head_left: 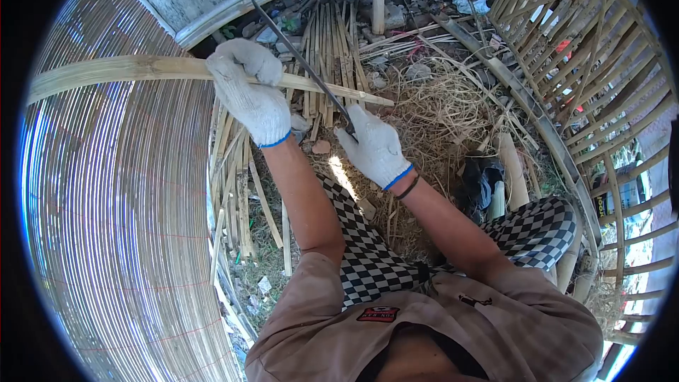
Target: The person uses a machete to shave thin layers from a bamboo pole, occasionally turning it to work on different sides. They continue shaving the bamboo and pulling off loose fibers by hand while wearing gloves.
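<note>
Both my hands wear white knit gloves with blue cuffs. My left hand (249, 85) is wrapped round a long bamboo strip (141, 68), which runs from the far left to a tapered tip right of centre. In my right hand (375, 143) is the handle of a long dark-bladed machete (300, 58). Its blade points up and to the left and crosses over the strip between my two hands. My right fingers hide most of the handle.
Split bamboo sticks (329, 42) lie in a bundle beyond my hands, with more on the ground at left. Pale shavings (445, 99) cover the ground at right. A slatted bamboo screen (134, 226) stands at left, a bamboo lattice (587, 49) at right. A short bamboo post (378, 3) stands ahead.
</note>
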The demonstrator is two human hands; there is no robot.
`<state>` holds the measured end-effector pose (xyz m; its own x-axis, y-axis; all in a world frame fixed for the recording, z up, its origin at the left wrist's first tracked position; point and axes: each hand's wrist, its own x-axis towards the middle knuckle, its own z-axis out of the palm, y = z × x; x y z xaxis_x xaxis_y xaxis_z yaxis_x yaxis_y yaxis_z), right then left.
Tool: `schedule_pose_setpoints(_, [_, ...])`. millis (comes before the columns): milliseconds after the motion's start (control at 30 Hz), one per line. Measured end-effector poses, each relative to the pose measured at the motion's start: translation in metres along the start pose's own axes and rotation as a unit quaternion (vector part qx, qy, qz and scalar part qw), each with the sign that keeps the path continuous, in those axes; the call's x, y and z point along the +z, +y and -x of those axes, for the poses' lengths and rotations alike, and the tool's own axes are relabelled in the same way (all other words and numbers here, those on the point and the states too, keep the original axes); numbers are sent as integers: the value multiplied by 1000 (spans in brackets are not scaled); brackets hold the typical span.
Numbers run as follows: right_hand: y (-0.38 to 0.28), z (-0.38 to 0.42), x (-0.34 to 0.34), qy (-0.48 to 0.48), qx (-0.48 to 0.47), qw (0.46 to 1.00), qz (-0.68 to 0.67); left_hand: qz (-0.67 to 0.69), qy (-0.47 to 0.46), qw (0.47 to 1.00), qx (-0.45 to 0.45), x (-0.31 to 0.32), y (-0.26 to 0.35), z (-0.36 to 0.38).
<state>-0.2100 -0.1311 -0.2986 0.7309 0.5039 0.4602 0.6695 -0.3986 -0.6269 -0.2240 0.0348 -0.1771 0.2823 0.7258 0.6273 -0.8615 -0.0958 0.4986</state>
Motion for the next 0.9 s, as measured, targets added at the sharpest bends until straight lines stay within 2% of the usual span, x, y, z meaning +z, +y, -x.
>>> schedule_pose_setpoints(100, [14, -1, 20, 27, -6, 1000, 7, 1, 29, 1000, -7, -7, -10, 2])
schedule_pose_setpoints(167, [37, -2, 28, -19, 69, 997, 21, -7, 7, 1000, 16, 21, 11, 19])
schedule_pose_setpoints(200, [53, -5, 33, -43, 104, 993, 29, -2, 23, 1000, 14, 15, 8, 16])
schedule_pose_setpoints(267, [75, -15, 33, -81, 160, 981, -71, 2, 35, 999, 15, 3, 2, 11])
schedule_pose_setpoints(367, [46, -17, 7, -80, 90, 993, 9, -13, -23, 999, 44, 18, 7, 14])
schedule_pose_setpoints(433, [26, -14, 1, -51, 26, 998, 15, -20, 17, 999, 38, 21, 3, 12])
schedule_pose_setpoints(533, [47, -8, 24, 12, -12, 999, 32, -13, -26, 999, 33, 20, 3, 15])
schedule_pose_setpoints(567, [58, -11, 29, -64, 101, 993, 16, -7, -57, 998, 32, 19, 5, 18])
schedule_pose_setpoints(600, [75, -9, 34, -67, 147, 986, -38, -14, -17, 999, 28, 14, 2, 17])
schedule_pose_setpoints(667, [105, -13, 58, -49, 152, 986, -37, -25, 63, 997, 20, 1, -6, 11])
schedule_pose_setpoints(733, [84, -23, 41, -112, 165, 980, 8, -52, 12, 997, 48, -9, -2, 6])
schedule_pose_setpoints(800, [61, -17, 35, -76, 102, 992, -2, -57, -29, 996, 65, -14, -4, 0])
schedule_pose_setpoints(867, [27, -11, 14, -94, 41, 995, 20, -47, -48, 996, 66, -17, -4, -4])
schedule_pose_setpoints(900, [35, -9, 23, -71, 31, 997, 17, -49, -51, 996, 63, -16, -3, -4])
